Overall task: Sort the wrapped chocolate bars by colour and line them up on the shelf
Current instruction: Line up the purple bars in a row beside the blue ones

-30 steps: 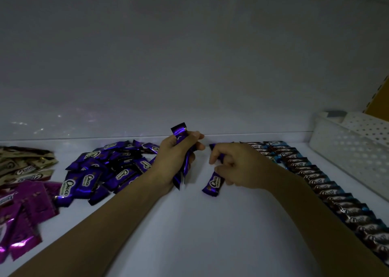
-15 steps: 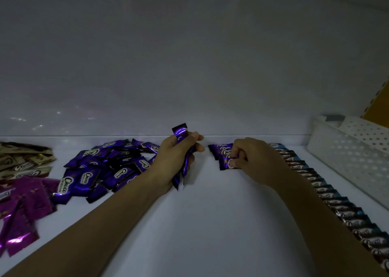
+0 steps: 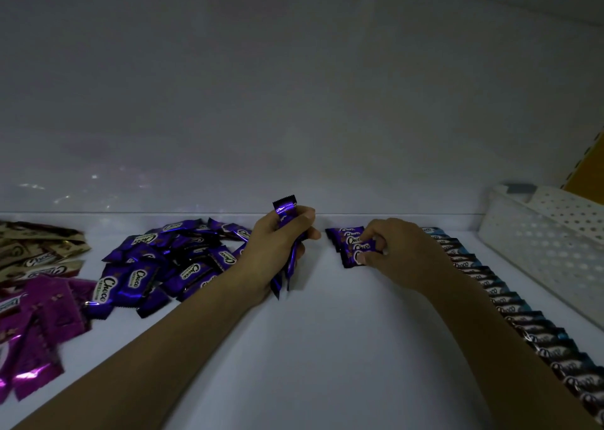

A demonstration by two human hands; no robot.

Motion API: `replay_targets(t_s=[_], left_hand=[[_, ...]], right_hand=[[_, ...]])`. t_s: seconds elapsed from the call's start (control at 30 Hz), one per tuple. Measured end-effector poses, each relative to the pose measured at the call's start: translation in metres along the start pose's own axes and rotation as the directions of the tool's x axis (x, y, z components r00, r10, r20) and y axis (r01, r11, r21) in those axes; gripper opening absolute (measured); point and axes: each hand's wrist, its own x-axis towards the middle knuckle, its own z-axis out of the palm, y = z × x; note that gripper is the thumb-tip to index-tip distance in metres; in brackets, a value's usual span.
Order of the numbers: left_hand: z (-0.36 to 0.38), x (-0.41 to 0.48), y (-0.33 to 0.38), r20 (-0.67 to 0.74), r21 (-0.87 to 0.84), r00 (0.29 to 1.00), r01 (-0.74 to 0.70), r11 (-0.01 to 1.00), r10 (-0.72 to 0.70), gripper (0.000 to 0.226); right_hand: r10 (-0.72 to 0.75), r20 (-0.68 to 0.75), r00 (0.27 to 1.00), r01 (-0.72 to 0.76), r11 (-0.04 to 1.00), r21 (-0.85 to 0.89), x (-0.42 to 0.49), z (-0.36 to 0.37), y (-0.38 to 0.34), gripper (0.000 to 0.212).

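Now purple bars point(image 3: 285, 209) are held upright in L grip point(image 3: 277, 249); one bar point(image 3: 351, 257) is pinched by R grip point(image 3: 398, 253), pile point(image 3: 163, 259) left of L grip.

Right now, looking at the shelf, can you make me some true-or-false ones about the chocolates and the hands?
1. The left-hand grip holds a bunch of purple bars. True.
2. The right-hand grip presses on the white basket. False: it pinches the front bar of a short purple row, and the basket stands apart at the right.
3. The loose purple pile lies to the left of the left-hand grip. True.
4. The long blue-edged row runs along the left side of the shelf. False: it runs along the right side, next to the basket.
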Motion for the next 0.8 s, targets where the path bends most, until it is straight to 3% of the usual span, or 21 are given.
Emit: replay_targets(t_s=[0.13, 0.53, 0.8], left_hand=[[-0.0002, -0.0004, -0.0006, 0.006, 0.000, 1.000, -0.004, 1.000, 0.004, 0.010], [-0.0007, 0.0009, -0.0012, 0.004, -0.010, 1.000, -0.008, 1.000, 0.008, 0.012], [-0.0006, -0.0001, -0.0011, 0.014, -0.011, 1.000, -0.008, 1.000, 0.008, 0.014]], right_hand=[[0.007, 0.007, 1.000, -0.007, 0.998, -0.070, -0.0008, -0.0004, 0.0043, 0.042], [-0.007, 0.023, 1.000, 0.008, 0.999, -0.042, -0.0011, 0.0016, -0.0024, 0.040], [-0.024, 0.036, 0.999, 0.027, 0.997, -0.074, -0.0001, -0.0019, 0.0041, 0.024]])
